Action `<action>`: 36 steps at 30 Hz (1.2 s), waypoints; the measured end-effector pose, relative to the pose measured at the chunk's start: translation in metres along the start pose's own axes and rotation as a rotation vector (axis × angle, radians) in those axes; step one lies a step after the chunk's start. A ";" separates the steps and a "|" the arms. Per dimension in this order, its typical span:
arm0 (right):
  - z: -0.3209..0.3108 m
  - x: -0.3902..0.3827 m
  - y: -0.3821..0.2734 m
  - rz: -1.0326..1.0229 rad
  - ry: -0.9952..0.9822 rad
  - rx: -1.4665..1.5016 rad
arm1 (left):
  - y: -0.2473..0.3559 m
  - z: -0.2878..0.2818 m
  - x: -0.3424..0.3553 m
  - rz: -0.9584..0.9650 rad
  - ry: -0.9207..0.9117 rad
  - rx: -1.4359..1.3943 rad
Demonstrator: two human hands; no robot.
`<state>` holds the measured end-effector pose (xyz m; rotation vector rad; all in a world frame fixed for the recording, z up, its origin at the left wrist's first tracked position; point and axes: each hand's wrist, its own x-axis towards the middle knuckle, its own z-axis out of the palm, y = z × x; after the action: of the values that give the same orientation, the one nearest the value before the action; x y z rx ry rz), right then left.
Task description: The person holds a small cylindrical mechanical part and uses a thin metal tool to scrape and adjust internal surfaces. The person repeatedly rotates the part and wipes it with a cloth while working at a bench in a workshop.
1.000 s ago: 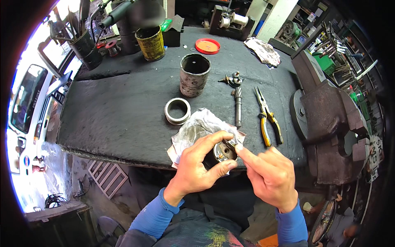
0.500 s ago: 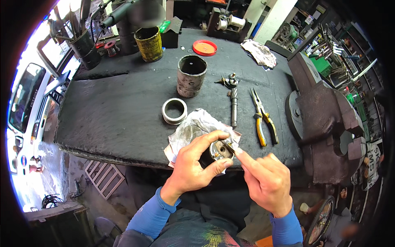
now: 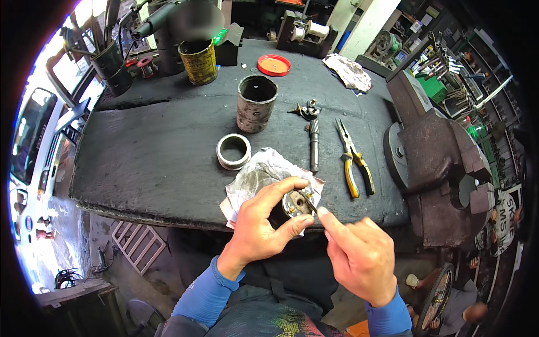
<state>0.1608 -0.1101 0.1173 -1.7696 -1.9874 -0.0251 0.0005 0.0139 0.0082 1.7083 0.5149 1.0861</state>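
Standing at the far left, beyond the dark workbench (image 3: 140,146), is a white vehicle (image 3: 33,137), followed by a dark holder (image 3: 115,76) with long tools poking out of it. Next comes a yellow can (image 3: 199,66), its paint stained, then a short metal ring (image 3: 234,167) just beside a whitish cloth (image 3: 252,174) at the bench's near edge. Behind these stands a taller, grimy metal cylinder (image 3: 254,115), with a red lid (image 3: 274,65) farther back. In front of the cloth, the left hand (image 3: 261,216) curls thumb and forefinger around a round metal part (image 3: 295,204), grasping it near the front edge with its end face upward. Beyond lie a small metal fitting (image 3: 309,109) and a fluted cutter (image 3: 314,149); a stained rag (image 3: 349,74) rests farther back, and yellow-handled pliers (image 3: 355,163) lie nearer. The right hand (image 3: 360,253) points its forefinger at the part's right rim, the other fingers bent inward; whether they pinch something small I cannot tell. Rightmost on the bench sits a heavy dark vise (image 3: 435,163).
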 end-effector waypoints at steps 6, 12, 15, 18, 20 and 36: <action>0.005 0.005 0.002 0.001 0.021 -0.013 | 0.001 0.000 0.005 -0.026 -0.019 0.003; -0.004 -0.007 0.001 0.050 -0.090 0.057 | 0.011 0.016 -0.004 -0.196 0.058 -0.045; 0.021 -0.014 0.012 0.065 0.007 0.079 | -0.021 0.003 -0.008 -0.008 0.053 0.165; 0.029 -0.021 0.012 0.059 0.010 0.142 | 0.018 0.007 0.000 0.088 0.036 0.394; 0.015 -0.025 0.004 0.067 0.147 0.095 | 0.013 0.008 -0.001 0.061 0.010 0.398; 0.008 -0.021 0.001 0.100 -0.001 0.089 | -0.013 0.000 -0.003 0.188 0.069 0.424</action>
<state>0.1597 -0.1266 0.1026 -1.8099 -1.8688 0.0955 0.0012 0.0171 -0.0050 2.1269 0.6753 1.2359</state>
